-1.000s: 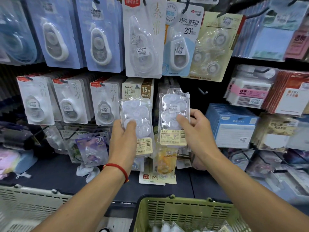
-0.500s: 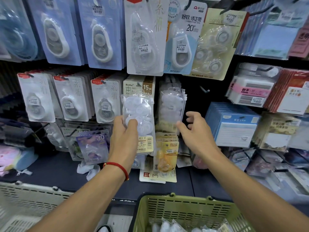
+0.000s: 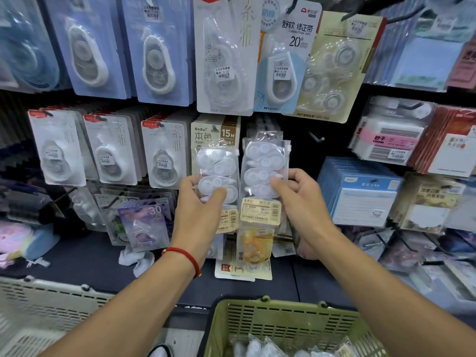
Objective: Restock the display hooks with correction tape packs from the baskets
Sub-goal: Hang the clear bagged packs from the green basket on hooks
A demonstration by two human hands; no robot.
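My left hand [image 3: 197, 211] grips a clear pack of white correction tapes [image 3: 215, 168] in front of the middle row of the display. My right hand [image 3: 300, 202] pinches a second clear pack of the same kind [image 3: 265, 163], which hangs or is held at a hook just right of the first; its hook is hidden behind the pack. Below, a green basket [image 3: 260, 318] holds more clear packs [image 3: 260, 347]. A bare hook [image 3: 316, 137] sticks out of the dark panel to the right of the packs.
Carded correction tapes fill the upper and middle rows [image 3: 110, 150]. Blue notepads [image 3: 360, 191] and sticky-note packs [image 3: 391, 135] hang at right. A white basket [image 3: 38, 313] stands at lower left. A dark shelf [image 3: 85, 264] runs under the display, with loose packs on it.
My right hand had let go of the right pack and drawn back; now it has gone back up and pinches that pack again. My left hand still holds its pack.
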